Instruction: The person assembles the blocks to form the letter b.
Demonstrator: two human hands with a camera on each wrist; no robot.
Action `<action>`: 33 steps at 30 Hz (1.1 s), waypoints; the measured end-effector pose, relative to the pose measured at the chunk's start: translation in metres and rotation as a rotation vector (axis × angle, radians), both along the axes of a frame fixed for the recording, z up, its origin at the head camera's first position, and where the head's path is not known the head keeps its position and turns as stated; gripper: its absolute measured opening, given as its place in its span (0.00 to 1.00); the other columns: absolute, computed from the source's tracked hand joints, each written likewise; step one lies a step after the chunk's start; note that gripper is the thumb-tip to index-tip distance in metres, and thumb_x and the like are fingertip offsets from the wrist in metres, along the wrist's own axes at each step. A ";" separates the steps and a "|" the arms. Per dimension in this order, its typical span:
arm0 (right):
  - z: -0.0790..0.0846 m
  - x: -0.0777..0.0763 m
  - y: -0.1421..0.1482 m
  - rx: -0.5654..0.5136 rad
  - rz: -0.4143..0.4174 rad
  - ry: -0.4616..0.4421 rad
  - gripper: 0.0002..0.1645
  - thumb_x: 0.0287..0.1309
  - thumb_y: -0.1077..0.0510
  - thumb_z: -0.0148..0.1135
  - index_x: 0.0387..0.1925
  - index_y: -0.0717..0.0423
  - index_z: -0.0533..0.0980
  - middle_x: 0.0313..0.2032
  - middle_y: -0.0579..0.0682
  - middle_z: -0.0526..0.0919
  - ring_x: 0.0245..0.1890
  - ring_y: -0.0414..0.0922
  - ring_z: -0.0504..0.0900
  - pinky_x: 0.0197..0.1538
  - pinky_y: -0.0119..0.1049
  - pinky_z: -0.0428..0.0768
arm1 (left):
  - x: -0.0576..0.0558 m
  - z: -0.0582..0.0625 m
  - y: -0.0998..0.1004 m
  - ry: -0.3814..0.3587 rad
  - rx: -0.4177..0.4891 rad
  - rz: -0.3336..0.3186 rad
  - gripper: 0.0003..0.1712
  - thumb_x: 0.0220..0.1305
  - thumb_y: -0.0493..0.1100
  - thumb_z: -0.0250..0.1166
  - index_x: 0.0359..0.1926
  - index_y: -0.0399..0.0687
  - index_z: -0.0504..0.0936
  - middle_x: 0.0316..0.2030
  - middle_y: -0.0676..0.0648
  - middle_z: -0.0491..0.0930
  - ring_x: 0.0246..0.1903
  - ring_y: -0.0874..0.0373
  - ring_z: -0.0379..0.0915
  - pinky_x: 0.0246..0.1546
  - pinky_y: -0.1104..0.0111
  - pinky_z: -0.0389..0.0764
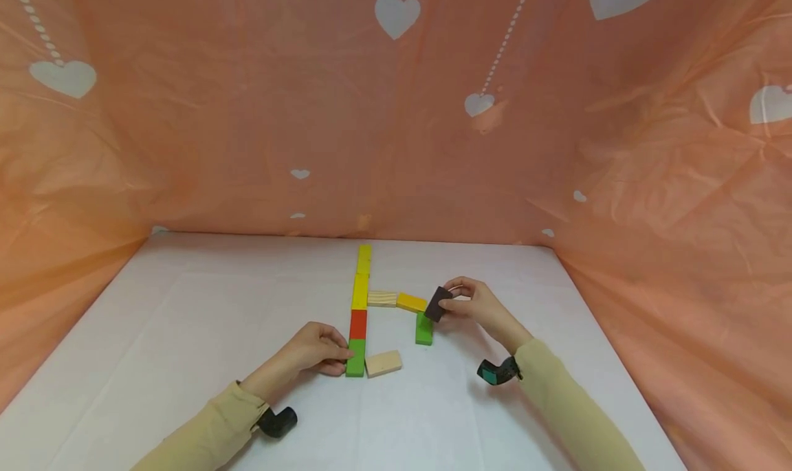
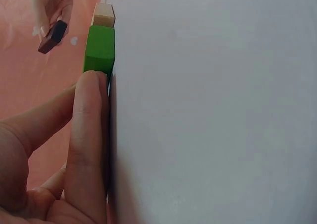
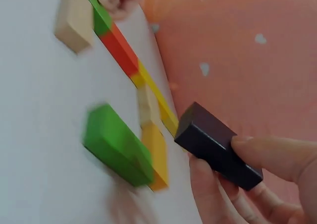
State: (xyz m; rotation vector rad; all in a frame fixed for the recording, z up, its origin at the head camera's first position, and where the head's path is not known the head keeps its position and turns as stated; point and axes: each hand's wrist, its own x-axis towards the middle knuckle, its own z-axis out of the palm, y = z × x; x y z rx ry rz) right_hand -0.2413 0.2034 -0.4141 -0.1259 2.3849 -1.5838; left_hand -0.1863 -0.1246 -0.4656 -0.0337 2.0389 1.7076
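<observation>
My right hand (image 1: 479, 308) pinches a dark, nearly black wooden block (image 1: 438, 304) between thumb and fingers, tilted and raised above the table. Beneath it lies a green block (image 1: 423, 331), meeting the end of a yellow-orange block (image 1: 411, 302). A striped wood block (image 1: 381, 298) links that one to a straight column of yellow (image 1: 360, 292), red (image 1: 358, 324) and green blocks. At the column's near end, the fingers of my left hand (image 1: 315, 349) touch the left side of the green block (image 1: 355, 359). A plain wood block (image 1: 383, 364) lies slightly askew on its right.
The blocks lie on a white-covered table (image 1: 216, 306). An orange curtain (image 1: 247, 113) with white hearts surrounds its back and sides. Each wrist carries a small black camera mount, one near the left cuff (image 1: 238, 409) and one by the right cuff (image 1: 535, 361).
</observation>
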 end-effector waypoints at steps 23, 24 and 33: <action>-0.026 0.052 -0.019 -0.138 0.058 -0.124 0.20 0.54 0.63 0.69 0.45 0.66 0.71 0.28 0.52 0.82 0.29 0.46 0.82 0.35 0.36 0.84 | 0.001 0.004 0.000 -0.006 -0.002 -0.002 0.13 0.55 0.33 0.70 0.39 0.30 0.76 0.23 0.43 0.81 0.18 0.59 0.79 0.24 0.68 0.85; -0.027 0.054 -0.020 -0.145 0.062 -0.126 0.20 0.54 0.63 0.68 0.45 0.67 0.71 0.28 0.53 0.83 0.29 0.45 0.82 0.35 0.36 0.84 | 0.001 0.004 0.001 -0.005 -0.004 -0.002 0.13 0.55 0.33 0.70 0.39 0.30 0.76 0.23 0.43 0.81 0.18 0.59 0.79 0.24 0.68 0.85; -0.033 0.064 -0.022 -0.153 0.016 -0.117 0.18 0.53 0.65 0.69 0.42 0.69 0.72 0.28 0.56 0.84 0.27 0.46 0.84 0.35 0.39 0.86 | 0.001 0.004 0.001 -0.004 -0.006 0.000 0.13 0.55 0.33 0.70 0.39 0.30 0.76 0.23 0.42 0.81 0.18 0.59 0.79 0.24 0.68 0.85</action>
